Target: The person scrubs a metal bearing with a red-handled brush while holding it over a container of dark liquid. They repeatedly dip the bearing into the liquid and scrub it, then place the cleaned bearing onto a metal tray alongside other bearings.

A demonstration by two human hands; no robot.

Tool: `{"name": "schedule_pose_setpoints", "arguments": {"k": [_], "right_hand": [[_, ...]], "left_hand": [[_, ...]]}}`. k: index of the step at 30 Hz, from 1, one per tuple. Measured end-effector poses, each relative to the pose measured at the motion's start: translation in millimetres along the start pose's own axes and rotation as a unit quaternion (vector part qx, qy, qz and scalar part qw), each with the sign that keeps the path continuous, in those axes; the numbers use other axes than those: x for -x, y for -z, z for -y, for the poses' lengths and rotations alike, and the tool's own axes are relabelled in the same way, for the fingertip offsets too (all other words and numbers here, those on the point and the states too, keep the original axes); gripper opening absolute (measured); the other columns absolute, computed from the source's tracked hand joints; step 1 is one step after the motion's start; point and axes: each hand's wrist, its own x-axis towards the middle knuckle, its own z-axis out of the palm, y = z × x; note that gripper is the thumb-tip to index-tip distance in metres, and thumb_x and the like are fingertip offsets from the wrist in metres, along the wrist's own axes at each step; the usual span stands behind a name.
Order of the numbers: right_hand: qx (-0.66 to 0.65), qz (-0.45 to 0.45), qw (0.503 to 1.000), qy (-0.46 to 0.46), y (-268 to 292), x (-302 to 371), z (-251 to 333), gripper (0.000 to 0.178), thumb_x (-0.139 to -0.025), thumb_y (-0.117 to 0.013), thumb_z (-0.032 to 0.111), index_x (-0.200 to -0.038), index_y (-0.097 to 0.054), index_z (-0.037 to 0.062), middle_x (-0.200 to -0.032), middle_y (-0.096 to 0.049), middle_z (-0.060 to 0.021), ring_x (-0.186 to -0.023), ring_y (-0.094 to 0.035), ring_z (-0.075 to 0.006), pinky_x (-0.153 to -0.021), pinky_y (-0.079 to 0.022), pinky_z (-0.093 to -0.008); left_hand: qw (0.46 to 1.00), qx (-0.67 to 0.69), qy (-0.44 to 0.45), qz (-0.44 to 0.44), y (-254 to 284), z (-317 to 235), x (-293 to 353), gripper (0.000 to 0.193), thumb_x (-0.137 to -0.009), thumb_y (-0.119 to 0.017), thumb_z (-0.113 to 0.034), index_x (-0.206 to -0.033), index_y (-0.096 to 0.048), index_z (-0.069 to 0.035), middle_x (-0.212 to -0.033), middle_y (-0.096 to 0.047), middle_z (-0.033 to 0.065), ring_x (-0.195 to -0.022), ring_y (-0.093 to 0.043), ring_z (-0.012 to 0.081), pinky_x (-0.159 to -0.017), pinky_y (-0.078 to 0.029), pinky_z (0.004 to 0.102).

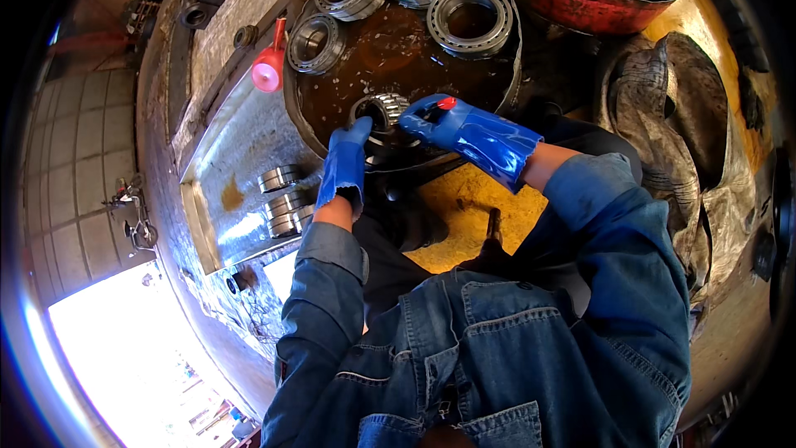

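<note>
Over the near edge of a round basin (512, 75) of brown liquid, I hold a roller bearing (388, 108) tilted, its rollers showing. My left hand (351, 134), in a blue rubber glove, grips the bearing's left side, with the fingertips at its bore. From the right, my right hand (438, 120), in a matching glove, has its curled fingers closed at the bearing's edge. A small red patch shows on top of the right glove; I cannot tell what it is. Below the held bearing, another metal ring partly shows at the basin's near edge.
Several larger bearings (471, 21) sit along the basin's far side. A metal tray (249, 149) on the left carries stacked bearing rings (286, 203); a red funnel-shaped thing (267, 73) lies at its far corner. A red tub (572, 12) stands far right, near a dirty crumpled sack (663, 124).
</note>
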Motion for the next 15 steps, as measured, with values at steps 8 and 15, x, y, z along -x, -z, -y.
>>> {"name": "schedule_pose_setpoints", "arguments": {"k": [8,15], "right_hand": [[0.211,-0.093,0.973,-0.031,22,2,-17,0.037,-0.098,-0.065,0.042,-0.117,-0.077,0.0123,-0.101,-0.076,-0.0177,-0.095,-0.074,-0.0316,-0.09,-0.057,-0.0407],[0.023,0.031,0.999,-0.036,18,-4,-10,0.04,-0.099,-0.067,0.044,-0.117,-0.078,0.0098,-0.094,-0.079,-0.0095,-0.087,-0.073,-0.0176,-0.084,-0.058,-0.0343]], "left_hand": [[1.0,0.002,-0.014,0.001,7,28,-35,0.094,-0.071,-0.083,-0.056,-0.129,-0.064,0.015,-0.127,-0.07,0.0267,-0.12,-0.068,0.033,-0.101,-0.052,0.0411],[0.999,-0.024,-0.021,0.013,2,10,-21,0.087,-0.074,-0.082,-0.049,-0.133,-0.063,0.012,-0.127,-0.071,0.026,-0.116,-0.07,0.0329,-0.101,-0.053,0.041]]}}
